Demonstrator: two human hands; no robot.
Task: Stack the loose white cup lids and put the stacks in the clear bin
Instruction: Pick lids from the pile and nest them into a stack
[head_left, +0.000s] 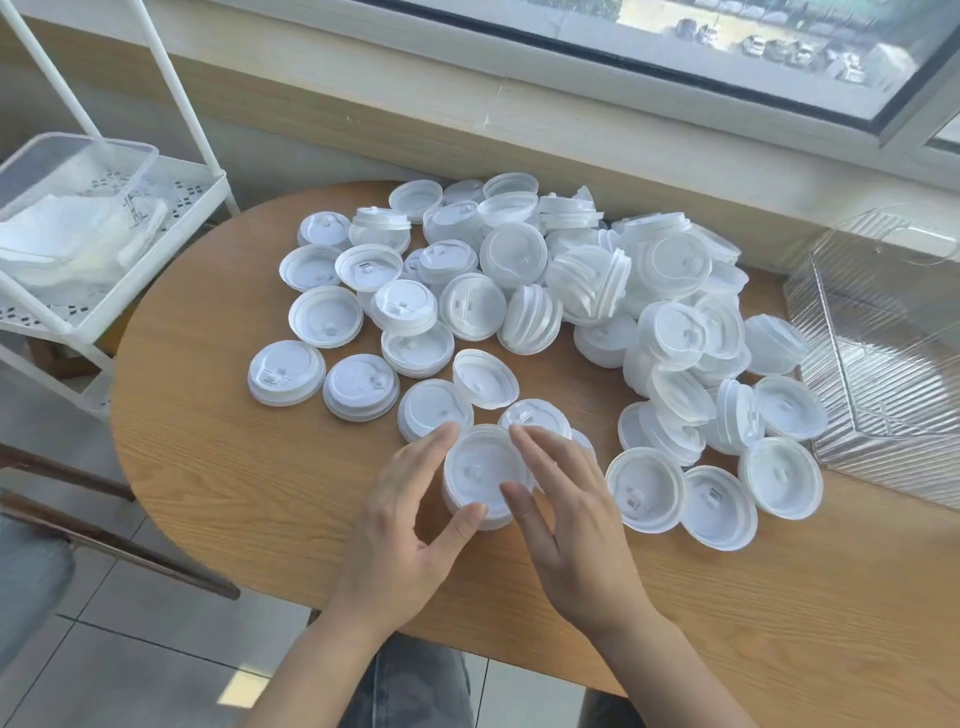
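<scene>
A short stack of white cup lids (480, 470) stands on the round wooden table (234, 467) near its front edge. My left hand (410, 525) lies against the stack's left side with straight fingers, its thumb touching the front rim. My right hand (569, 519) flanks the right side, fingers straight, thumb resting on the top lid. Behind them spreads a big loose pile of white lids (582, 280), some nested in small stacks, some lying singly. The ribbed clear bin (883, 374) sits at the table's right edge, and I see no lids inside it.
A white metal rack (205, 182) stands left of the table, holding a clear lidded box (78, 166) and white paper items. A window ledge runs along the wall behind the pile. Bare wood lies left of and in front of my hands.
</scene>
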